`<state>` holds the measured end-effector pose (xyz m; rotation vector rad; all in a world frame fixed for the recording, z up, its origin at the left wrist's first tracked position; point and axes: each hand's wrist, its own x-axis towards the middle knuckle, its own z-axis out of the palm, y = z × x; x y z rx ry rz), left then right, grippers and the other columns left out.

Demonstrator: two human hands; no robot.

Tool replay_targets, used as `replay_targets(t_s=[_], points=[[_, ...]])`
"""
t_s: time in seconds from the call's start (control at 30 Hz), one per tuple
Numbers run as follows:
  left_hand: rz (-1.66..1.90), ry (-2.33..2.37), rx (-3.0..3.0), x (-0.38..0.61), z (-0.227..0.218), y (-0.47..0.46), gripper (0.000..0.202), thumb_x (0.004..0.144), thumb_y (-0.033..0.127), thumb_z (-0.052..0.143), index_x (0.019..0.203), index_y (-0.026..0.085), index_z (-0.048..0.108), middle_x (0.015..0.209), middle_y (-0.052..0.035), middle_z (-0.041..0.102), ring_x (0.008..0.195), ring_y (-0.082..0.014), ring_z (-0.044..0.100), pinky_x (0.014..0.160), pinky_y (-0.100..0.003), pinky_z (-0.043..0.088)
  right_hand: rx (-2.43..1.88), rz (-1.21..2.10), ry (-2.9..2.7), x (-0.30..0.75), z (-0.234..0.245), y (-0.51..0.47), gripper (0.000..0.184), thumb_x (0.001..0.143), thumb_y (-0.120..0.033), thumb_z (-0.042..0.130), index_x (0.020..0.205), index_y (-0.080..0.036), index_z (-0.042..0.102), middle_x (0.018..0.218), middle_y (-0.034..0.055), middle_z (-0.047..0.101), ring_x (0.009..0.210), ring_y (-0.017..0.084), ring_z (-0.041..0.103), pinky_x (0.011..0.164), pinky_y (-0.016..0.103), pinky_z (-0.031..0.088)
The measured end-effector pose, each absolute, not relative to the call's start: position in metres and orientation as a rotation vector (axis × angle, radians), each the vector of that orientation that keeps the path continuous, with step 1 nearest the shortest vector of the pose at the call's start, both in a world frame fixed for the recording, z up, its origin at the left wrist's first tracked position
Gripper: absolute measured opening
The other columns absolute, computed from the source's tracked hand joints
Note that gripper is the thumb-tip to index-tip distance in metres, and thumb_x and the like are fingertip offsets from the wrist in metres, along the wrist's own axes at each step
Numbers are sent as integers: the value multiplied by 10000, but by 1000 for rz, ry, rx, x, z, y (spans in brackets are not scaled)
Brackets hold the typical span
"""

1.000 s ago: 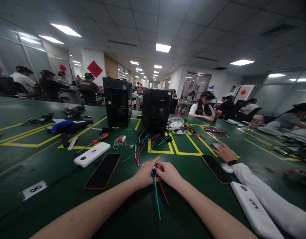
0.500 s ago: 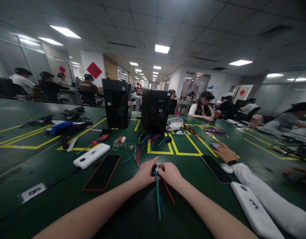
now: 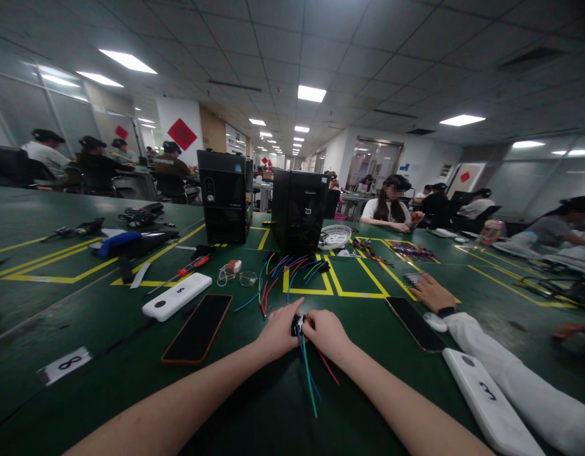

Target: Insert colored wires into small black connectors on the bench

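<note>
My left hand (image 3: 279, 332) is closed round a small black connector (image 3: 295, 327) with a white part. My right hand (image 3: 327, 332) pinches at the same piece from the other side, its fingertips partly hidden. Green, blue and red wires (image 3: 309, 373) hang from the connector toward me, their loose ends over the table. Just beyond my hands lies a bunch of similar wired connectors (image 3: 292, 267), with blue, red and green leads fanned out.
A phone (image 3: 198, 329), white power bank (image 3: 178, 296), screwdriver (image 3: 193, 266) and glasses (image 3: 247, 278) lie to the left. Two black computer towers (image 3: 299, 212) stand ahead beside a white basket (image 3: 334, 236). At right are another phone (image 3: 414, 324) and a co-worker's arm (image 3: 492, 361).
The free ends of the hanging wires have swung a little to the right. Both hands keep their hold on the connector, almost in the same place.
</note>
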<state>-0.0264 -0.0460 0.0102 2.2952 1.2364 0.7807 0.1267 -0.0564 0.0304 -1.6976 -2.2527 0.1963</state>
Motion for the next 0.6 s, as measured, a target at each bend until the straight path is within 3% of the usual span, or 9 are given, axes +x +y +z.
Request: replay_targets(t_s=[0.23,0.33,0.6], points=[[781,1263,2295,-26,10,-44,838,626,356,703,1340,221,285,1092,-58,560,1024,-253,507,887,-366,363,-1638,436,-2062,134,44,-49,194,728,-208,443,550,-158,501,521,-36,454,511,80,378,499,203,221],[801,1266,2292,-26,9,-44,860,609,362,720,1339,211,291,1082,-58,565,1011,-252,508,875,-355,369,-1570,371,-1963,142,56,-46,220,753,-218,397,556,-161,477,527,-38,427,523,82,375,496,201,227],[789,1260,2259,-27,9,-45,846,628,347,703,1348,219,278,1092,-57,565,1028,-252,510,903,-373,357,-1905,197,-2170,147,40,-42,286,815,-372,447,669,-166,580,669,41,599,613,128,510,545,224,268]])
